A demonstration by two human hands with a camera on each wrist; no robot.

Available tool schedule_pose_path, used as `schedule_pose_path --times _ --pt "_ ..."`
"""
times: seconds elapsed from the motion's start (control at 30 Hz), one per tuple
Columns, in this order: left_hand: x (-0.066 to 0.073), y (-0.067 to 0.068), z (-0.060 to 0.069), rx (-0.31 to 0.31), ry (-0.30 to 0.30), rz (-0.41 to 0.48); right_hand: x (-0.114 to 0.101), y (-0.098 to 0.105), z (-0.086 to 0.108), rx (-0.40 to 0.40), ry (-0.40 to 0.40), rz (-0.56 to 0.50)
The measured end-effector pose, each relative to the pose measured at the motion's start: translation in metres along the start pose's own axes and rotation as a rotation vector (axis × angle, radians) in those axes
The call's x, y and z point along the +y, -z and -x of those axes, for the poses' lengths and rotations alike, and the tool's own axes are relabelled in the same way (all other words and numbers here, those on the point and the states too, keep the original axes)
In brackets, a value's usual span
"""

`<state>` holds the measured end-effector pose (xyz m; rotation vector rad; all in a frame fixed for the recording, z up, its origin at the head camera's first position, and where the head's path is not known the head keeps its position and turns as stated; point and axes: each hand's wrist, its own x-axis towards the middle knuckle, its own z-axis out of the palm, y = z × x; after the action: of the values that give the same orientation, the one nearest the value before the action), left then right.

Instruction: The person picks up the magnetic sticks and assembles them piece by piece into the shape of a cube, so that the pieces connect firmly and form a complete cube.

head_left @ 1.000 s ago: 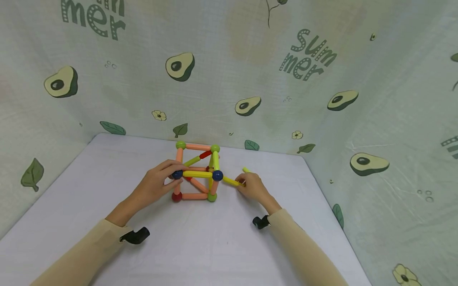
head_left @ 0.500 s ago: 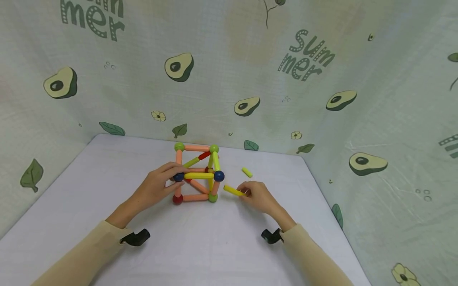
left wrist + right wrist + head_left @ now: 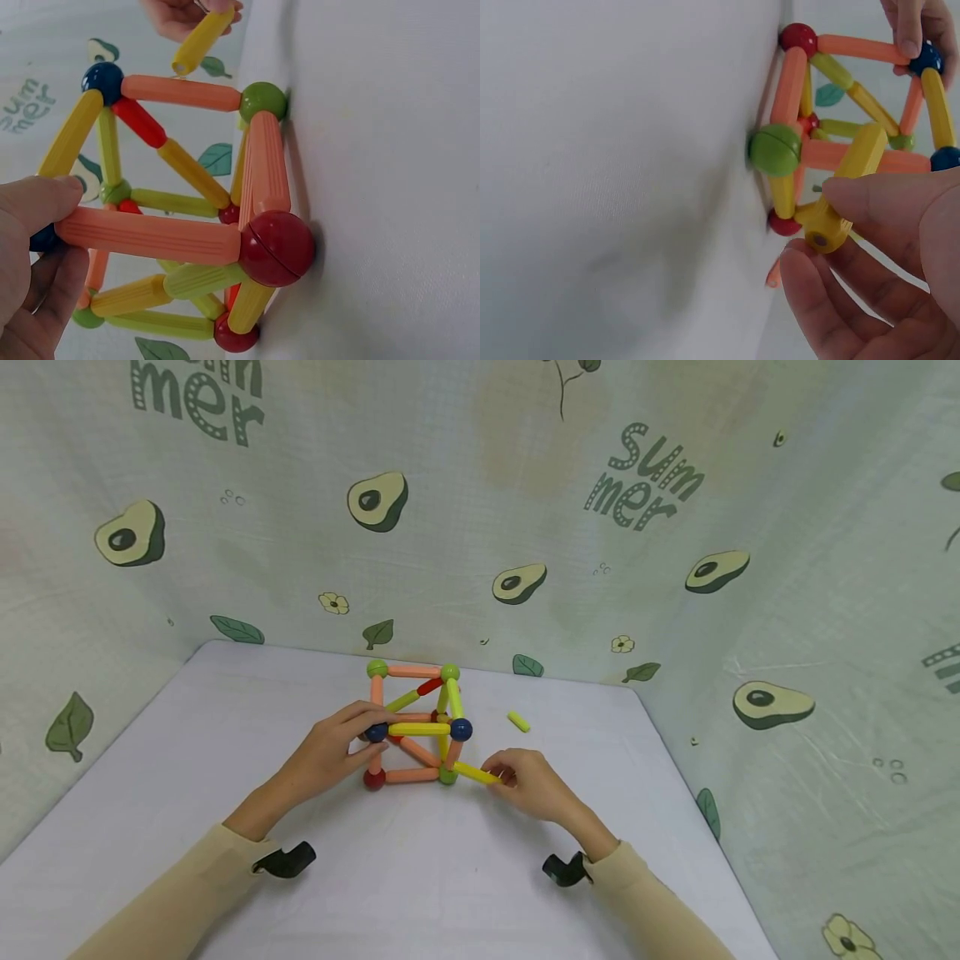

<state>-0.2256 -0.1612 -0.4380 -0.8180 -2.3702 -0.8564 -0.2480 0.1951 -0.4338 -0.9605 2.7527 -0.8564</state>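
A cube-like frame of magnetic rods and balls stands on the table; a yellow rod [image 3: 418,729] forms its upper front edge. My left hand [image 3: 326,747] grips the blue ball [image 3: 377,732] at the upper left front corner. My right hand [image 3: 528,783] pinches a loose yellow magnetic rod [image 3: 475,772] between thumb and fingers. That rod's far end is close to the green ball [image 3: 447,775] at the lower right front corner; whether they touch I cannot tell. In the right wrist view, the held rod [image 3: 859,161] crosses in front of a salmon rod [image 3: 821,155].
A short yellow-green rod [image 3: 518,721] lies loose on the white table [image 3: 420,885], behind my right hand. Cloth with printed avocados [image 3: 377,502] hangs behind and at both sides. Inside the frame, a green-and-red diagonal [image 3: 403,700] runs across.
My right hand has come toward the front with the yellow rod, then slightly left, bringing the rod's end to the frame's lower right corner. The left hand keeps its grip.
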Motion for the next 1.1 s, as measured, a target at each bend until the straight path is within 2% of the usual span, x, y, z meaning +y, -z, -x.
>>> schedule_pose_path --times 0.47,0.77,1.1 --pt "-0.003 -0.001 0.001 0.000 -0.007 0.007 -0.038 -0.025 -0.017 0.097 0.125 -0.005" --pt "-0.005 -0.002 0.001 0.006 -0.025 0.024 -0.046 -0.045 -0.030 0.174 0.168 -0.051" --pt "-0.004 -0.001 0.001 0.011 -0.024 0.015 -0.058 -0.056 -0.041 0.196 0.189 -0.042"
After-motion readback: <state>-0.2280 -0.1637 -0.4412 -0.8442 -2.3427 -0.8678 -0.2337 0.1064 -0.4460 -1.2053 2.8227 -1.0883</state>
